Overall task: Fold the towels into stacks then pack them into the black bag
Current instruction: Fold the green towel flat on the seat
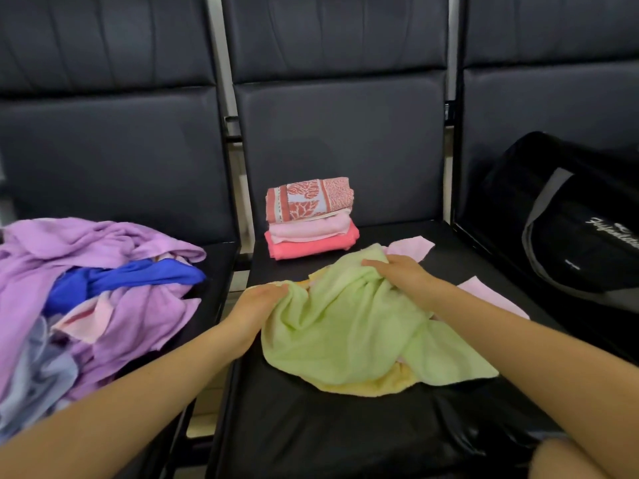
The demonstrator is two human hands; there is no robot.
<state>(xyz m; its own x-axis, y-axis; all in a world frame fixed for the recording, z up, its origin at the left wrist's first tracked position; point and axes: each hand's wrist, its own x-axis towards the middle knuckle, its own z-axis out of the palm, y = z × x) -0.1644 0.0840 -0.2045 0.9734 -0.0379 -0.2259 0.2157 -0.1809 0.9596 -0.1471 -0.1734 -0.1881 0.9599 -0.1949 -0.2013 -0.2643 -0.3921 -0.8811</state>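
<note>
— Green towel (pixel 349 326) on the middle seat (pixel 345 426), still crumpled; how would you fold it?

— Left hand (pixel 257 305) and right hand (pixel 397 271) each have a grip on bunched cloth — I'd find the corners, pull it flat, then halve it.

— And the bag (pixel 570 229)?

— Black, on the right seat, nothing visible inside. Stack (pixel 311 219) of three waits behind — loose pile (pixel 86 288) lies left.

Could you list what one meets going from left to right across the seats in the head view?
Heap of unfolded towels → left hand → green towel, with the folded stack behind it → right hand → black bag.
</note>
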